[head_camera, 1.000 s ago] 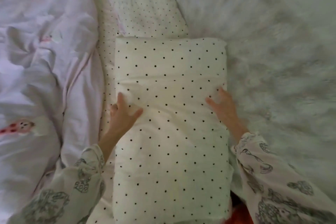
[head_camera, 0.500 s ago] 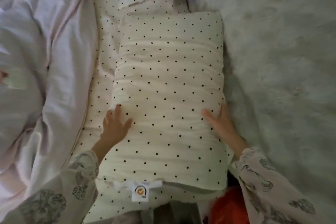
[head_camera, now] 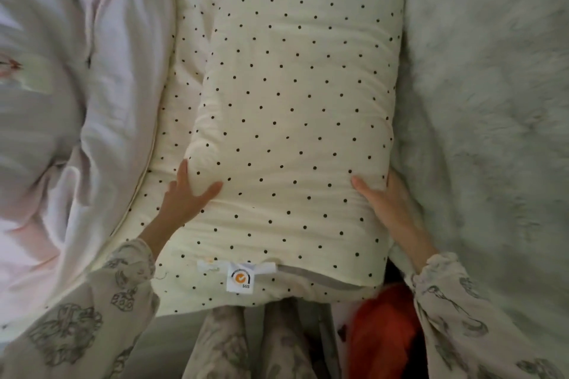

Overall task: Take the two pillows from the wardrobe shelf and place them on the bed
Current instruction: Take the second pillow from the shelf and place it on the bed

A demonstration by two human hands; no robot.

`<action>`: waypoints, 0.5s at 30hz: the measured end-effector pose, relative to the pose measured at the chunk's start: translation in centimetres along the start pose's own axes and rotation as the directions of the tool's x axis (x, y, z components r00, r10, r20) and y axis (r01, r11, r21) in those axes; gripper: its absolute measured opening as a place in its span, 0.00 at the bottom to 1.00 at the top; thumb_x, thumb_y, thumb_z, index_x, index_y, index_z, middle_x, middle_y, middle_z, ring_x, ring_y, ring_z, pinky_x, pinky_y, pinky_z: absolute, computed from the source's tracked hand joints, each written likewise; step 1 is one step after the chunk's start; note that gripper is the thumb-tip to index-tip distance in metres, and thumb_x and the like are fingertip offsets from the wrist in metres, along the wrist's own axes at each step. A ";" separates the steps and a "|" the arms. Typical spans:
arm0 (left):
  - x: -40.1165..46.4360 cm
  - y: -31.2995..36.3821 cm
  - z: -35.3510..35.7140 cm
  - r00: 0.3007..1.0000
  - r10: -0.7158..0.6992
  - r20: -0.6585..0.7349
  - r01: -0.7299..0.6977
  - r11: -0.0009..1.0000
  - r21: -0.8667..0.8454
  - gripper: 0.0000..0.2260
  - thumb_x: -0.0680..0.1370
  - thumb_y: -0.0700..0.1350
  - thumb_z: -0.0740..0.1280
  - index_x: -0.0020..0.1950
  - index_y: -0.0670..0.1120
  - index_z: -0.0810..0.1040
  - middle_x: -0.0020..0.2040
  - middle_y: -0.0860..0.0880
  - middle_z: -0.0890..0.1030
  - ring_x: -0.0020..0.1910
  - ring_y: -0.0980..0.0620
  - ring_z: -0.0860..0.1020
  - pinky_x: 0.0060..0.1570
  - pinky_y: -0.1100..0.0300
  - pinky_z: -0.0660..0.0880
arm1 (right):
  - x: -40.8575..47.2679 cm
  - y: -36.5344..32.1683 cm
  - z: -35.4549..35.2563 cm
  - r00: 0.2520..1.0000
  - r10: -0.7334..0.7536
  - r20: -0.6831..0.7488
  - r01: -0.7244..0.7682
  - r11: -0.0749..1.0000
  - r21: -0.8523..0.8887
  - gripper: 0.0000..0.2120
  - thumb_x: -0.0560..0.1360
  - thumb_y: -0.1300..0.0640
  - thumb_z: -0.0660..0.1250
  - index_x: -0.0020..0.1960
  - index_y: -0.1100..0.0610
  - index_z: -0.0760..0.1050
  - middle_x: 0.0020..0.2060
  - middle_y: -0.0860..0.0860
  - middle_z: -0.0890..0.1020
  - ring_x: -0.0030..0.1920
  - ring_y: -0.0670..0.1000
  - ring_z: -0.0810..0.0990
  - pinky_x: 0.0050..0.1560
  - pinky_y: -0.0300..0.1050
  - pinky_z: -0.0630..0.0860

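Dotted pillow on bed, left hand and right hand gripping its sides, thumbs on top

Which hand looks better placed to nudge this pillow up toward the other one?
Probably neither alone. The left hand and right hand grip opposite edges of the dotted pillow at similar height, so pushing with both suits best.

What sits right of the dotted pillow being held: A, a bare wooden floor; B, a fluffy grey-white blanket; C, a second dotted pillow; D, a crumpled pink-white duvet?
B: the fluffy grey-white blanket fills the area right of the dotted pillow, beside the right hand at the pillow's right edge, while the left hand holds the opposite edge.
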State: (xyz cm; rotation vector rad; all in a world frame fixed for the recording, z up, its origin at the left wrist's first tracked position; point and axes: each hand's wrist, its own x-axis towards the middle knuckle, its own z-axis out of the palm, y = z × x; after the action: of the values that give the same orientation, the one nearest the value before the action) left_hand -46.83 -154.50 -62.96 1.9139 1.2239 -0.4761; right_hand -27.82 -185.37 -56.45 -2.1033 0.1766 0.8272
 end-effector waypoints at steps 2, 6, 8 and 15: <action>-1.1 -1.0 0.2 1.000 0.003 -0.008 -0.003 0.999 -0.043 0.46 0.67 0.65 0.68 0.76 0.54 0.47 0.73 0.38 0.60 0.69 0.35 0.65 0.67 0.41 0.64 | -1.6 1.5 0.3 1.000 0.020 -0.001 -0.020 0.999 -0.032 0.45 0.67 0.38 0.71 0.75 0.49 0.53 0.72 0.49 0.67 0.70 0.52 0.67 0.70 0.58 0.64; -3.3 -3.0 0.1 0.995 0.098 0.006 -0.097 0.994 -0.057 0.46 0.68 0.65 0.67 0.76 0.53 0.45 0.75 0.43 0.56 0.71 0.42 0.62 0.65 0.43 0.63 | -5.1 4.6 0.7 0.999 0.040 -0.018 -0.041 0.994 -0.105 0.40 0.73 0.42 0.66 0.77 0.51 0.50 0.75 0.51 0.61 0.73 0.52 0.61 0.72 0.57 0.60; -4.8 -4.2 0.1 0.987 0.163 -0.013 -0.164 0.984 -0.073 0.43 0.69 0.63 0.68 0.75 0.54 0.46 0.75 0.44 0.58 0.70 0.44 0.63 0.63 0.44 0.66 | -6.6 5.6 0.7 0.999 -0.038 -0.022 0.036 0.993 -0.114 0.37 0.75 0.44 0.64 0.77 0.51 0.50 0.75 0.50 0.60 0.73 0.50 0.60 0.73 0.55 0.59; -8.7 -10.0 0.1 0.955 0.290 -0.060 -0.280 0.950 0.134 0.31 0.74 0.43 0.70 0.72 0.52 0.59 0.72 0.46 0.67 0.58 0.42 0.75 0.56 0.44 0.73 | -10.1 8.6 0.8 0.995 -0.062 0.073 0.081 0.948 -0.307 0.49 0.69 0.42 0.70 0.76 0.48 0.40 0.77 0.45 0.48 0.76 0.46 0.49 0.74 0.49 0.51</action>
State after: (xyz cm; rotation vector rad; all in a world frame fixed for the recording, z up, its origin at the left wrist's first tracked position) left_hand -59.69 -157.51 -61.39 2.1926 0.9609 -0.3314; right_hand -39.45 -191.85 -56.31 -2.3562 -0.0685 0.9232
